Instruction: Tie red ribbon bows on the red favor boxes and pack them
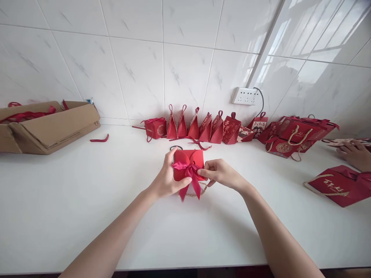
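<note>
A small red gift box with curved top flaps sits on the white table in front of me. A dark pink ribbon is tied in a bow across its top, two tails hanging toward me. My left hand grips the box from its left side, thumb over the front near the tails. At the right, my right hand pinches the bow's right loop between thumb and fingers. A twisted cord handle shows below the box's near side. The box's left side is hidden by my hand.
Behind stand several red triangular boxes and a ribboned red box. An open cardboard box holds red ribbon at left. Stacked red boxes, another gift box and another person's hand are at right. A power strip is on the wall.
</note>
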A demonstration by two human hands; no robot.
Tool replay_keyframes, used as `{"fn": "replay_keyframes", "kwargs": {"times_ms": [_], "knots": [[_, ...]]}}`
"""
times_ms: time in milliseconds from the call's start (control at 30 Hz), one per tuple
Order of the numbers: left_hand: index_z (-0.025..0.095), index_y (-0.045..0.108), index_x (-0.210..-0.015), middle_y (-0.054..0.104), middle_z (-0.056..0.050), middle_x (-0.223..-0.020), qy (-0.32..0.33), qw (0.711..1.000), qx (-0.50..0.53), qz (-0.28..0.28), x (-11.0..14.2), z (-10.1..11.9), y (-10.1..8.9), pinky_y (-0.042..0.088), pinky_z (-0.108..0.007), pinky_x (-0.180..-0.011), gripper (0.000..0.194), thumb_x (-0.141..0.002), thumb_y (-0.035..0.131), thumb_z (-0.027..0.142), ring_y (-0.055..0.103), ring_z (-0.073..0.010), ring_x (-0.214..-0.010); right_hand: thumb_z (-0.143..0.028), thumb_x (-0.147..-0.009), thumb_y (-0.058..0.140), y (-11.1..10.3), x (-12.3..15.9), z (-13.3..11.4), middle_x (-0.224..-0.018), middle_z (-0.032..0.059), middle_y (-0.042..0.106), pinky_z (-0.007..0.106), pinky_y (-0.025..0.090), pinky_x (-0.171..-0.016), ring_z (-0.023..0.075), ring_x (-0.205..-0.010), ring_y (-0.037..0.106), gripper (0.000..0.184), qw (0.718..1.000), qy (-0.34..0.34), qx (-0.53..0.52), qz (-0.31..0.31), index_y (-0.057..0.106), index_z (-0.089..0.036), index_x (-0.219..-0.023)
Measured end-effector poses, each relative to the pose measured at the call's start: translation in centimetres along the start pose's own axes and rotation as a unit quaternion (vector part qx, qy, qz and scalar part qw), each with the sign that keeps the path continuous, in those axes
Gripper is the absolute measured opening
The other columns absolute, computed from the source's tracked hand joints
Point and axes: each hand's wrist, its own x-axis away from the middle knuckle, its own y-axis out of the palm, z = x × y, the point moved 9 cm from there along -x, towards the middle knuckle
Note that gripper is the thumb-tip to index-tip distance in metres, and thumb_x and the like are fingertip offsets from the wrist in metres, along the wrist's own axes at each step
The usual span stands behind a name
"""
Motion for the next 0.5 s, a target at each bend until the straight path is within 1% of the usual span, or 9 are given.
{"fn": "replay_keyframes", "kwargs": {"times_ms": [33,67,133,200,267,300,367,433,500], "knots": [[0.020,0.011,-0.142,0.033,-0.015,-0.142,0.001,1.000,0.018,0.000,-0.1,0.0,-0.2,0.033,-0.044,-0.108,0.088,-0.075,0.061,0.047,0.035,-0.0291,-0.132,-0.053,-0.072,0.069,0.0,0.0,0.0,-0.060,-0.0025,0.050,0.027,0.056,-0.058,0.0092,-0.058,0.053,0.044,1.000,-0.002,-0.008,0.001,0.048,-0.016,-0.059],[0.022,0.015,-0.141,0.032,-0.013,-0.143,0.003,0.999,0.030,0.013,-0.2,0.1,-0.6,0.034,-0.043,-0.107,0.081,-0.077,0.057,0.050,0.032,-0.0282,-0.134,-0.051,-0.071,0.070,0.0,-0.1,0.0,-0.061,-0.0029,0.050,0.027,0.057,-0.059,0.0089,-0.058,0.053,0.043,1.000,-0.003,-0.015,0.000,0.048,-0.016,-0.059],[0.024,0.029,-0.132,0.036,-0.010,-0.140,0.010,0.998,0.016,0.064,-0.3,0.2,-1.8,0.038,-0.041,-0.103,0.064,-0.080,0.054,0.050,0.033,-0.0259,-0.133,-0.050,-0.071,0.071,0.0,-0.2,0.0,-0.061,-0.0033,0.049,0.028,0.058,-0.059,0.0086,-0.058,0.052,0.043,1.000,-0.003,-0.021,0.002,0.047,-0.016,-0.059],[0.023,0.043,-0.113,0.048,-0.007,-0.124,0.029,0.992,-0.047,0.118,-0.3,0.7,-3.1,0.043,-0.037,-0.095,0.042,-0.079,0.057,0.045,0.045,-0.0231,-0.120,-0.047,-0.072,0.070,0.0,-0.2,0.1,-0.061,-0.0034,0.049,0.027,0.058,-0.059,0.0084,-0.058,0.052,0.041,1.000,-0.001,-0.022,0.006,0.047,-0.016,-0.059],[0.022,0.049,-0.089,0.053,-0.003,-0.098,0.063,0.982,-0.112,0.137,-0.2,1.7,-3.7,0.044,-0.033,-0.086,0.021,-0.080,0.058,0.039,0.053,-0.0187,-0.097,-0.043,-0.074,0.070,-0.1,-0.2,0.1,-0.061,-0.0035,0.050,0.027,0.058,-0.059,0.0084,-0.059,0.053,0.038,1.000,0.002,-0.019,0.010,0.047,-0.016,-0.059],[0.022,0.049,-0.080,0.051,-0.002,-0.089,0.081,0.978,-0.133,0.137,-0.2,2.1,-3.8,0.044,-0.032,-0.082,0.017,-0.082,0.056,0.037,0.052,-0.0170,-0.088,-0.041,-0.075,0.069,-0.1,-0.1,0.1,-0.061,-0.0034,0.051,0.026,0.057,-0.060,0.0085,-0.059,0.053,0.036,1.000,0.004,-0.017,0.010,0.047,-0.017,-0.060],[0.022,0.047,-0.074,0.048,0.000,-0.080,0.105,0.975,-0.152,0.125,-0.1,2.9,-3.7,0.042,-0.031,-0.077,0.020,-0.086,0.052,0.036,0.049,-0.0153,-0.079,-0.038,-0.077,0.066,0.0,-0.1,0.1,-0.061,-0.0033,0.052,0.026,0.057,-0.060,0.0087,-0.060,0.054,0.034,1.000,0.006,-0.012,0.009,0.046,-0.017,-0.060],[0.022,0.046,-0.074,0.047,0.000,-0.079,0.114,0.975,-0.151,0.117,0.0,3.3,-3.5,0.041,-0.030,-0.074,0.020,-0.089,0.050,0.035,0.047,-0.0143,-0.076,-0.038,-0.079,0.064,0.0,0.1,0.1,-0.062,-0.0028,0.053,0.026,0.056,-0.060,0.0090,-0.061,0.055,0.033,1.000,0.005,-0.009,0.007,0.046,-0.017,-0.061],[0.022,0.046,-0.082,0.048,0.000,-0.085,0.110,0.980,-0.130,0.107,0.0,3.3,-3.1,0.041,-0.029,-0.074,0.017,-0.090,0.049,0.036,0.047,-0.0135,-0.077,-0.040,-0.081,0.062,0.1,0.4,0.0,-0.062,-0.0021,0.054,0.026,0.056,-0.060,0.0096,-0.062,0.056,0.033,1.000,0.001,-0.008,0.003,0.046,-0.018,-0.062]]}}
